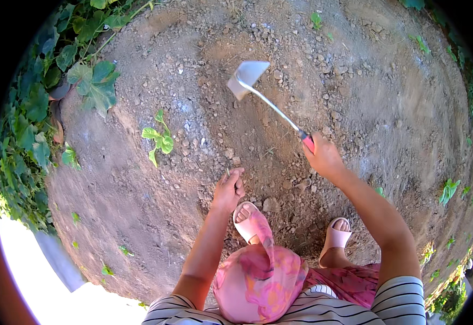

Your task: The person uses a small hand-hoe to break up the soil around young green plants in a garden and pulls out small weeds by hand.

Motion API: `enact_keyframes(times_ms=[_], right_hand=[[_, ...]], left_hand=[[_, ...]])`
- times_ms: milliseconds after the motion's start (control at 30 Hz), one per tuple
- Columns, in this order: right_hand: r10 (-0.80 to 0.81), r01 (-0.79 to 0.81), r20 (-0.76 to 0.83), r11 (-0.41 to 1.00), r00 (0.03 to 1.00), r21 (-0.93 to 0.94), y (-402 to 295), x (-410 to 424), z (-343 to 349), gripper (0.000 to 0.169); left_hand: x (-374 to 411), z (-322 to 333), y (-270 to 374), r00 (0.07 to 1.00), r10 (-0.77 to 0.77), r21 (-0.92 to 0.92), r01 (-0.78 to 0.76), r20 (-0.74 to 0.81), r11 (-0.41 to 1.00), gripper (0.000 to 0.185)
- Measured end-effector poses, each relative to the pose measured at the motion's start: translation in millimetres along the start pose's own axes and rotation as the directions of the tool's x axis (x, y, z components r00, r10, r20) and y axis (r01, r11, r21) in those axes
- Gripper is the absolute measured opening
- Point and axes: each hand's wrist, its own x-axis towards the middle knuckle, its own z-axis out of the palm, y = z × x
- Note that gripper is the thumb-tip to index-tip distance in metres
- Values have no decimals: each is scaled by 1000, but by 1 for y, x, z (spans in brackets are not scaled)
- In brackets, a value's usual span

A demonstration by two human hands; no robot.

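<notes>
My right hand (325, 157) grips the red and black handle of a hand hoe (275, 107). Its thin metal shaft reaches up and left to a broad, flat blade, slightly blurred, over the loose soil (256, 134); whether the blade touches the ground I cannot tell. Lower and to the left, my left hand (229, 189) is closed, thumb against the curled fingers. A small greenish sprig (228, 172) pokes out by the thumb, and most of it is hidden. A leafy young plant (161, 140) grows up and left of that hand.
Large-leaved vines (33, 105) line the left edge. Small seedlings (449, 191) dot the soil at right, others (107, 270) at lower left. My feet, in pink sandals (336, 239), stand below the hands. A pink patterned cloth (260, 280) covers part of the lower view.
</notes>
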Motion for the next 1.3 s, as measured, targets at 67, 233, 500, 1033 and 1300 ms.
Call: enact_keyframes(times_ms=[67, 233, 500, 1033, 1300], right_hand=[[33, -22, 86, 991, 996, -130, 47, -48, 8, 25], [115, -96, 97, 978, 989, -183, 90, -102, -2, 25], [36, -35, -36, 999, 999, 33, 29, -48, -16, 27], [-193, 502, 676, 813, 711, -296, 158, -212, -89, 20], [-194, 875, 882, 331, 429, -353, 68, 3, -16, 10]], left_hand=[[3, -1, -10, 998, -19, 43, 21, -53, 999, 21], [14, 18, -30, 941, 339, 773, -204, -16, 601, 28], [77, 104, -23, 936, 194, 930, -231, 292, -286, 39], [-23, -37, 11, 998, -16, 360, 39, -66, 932, 7], [-32, 5, -27, 1000, 30, 237, -28, -5, 971, 13]])
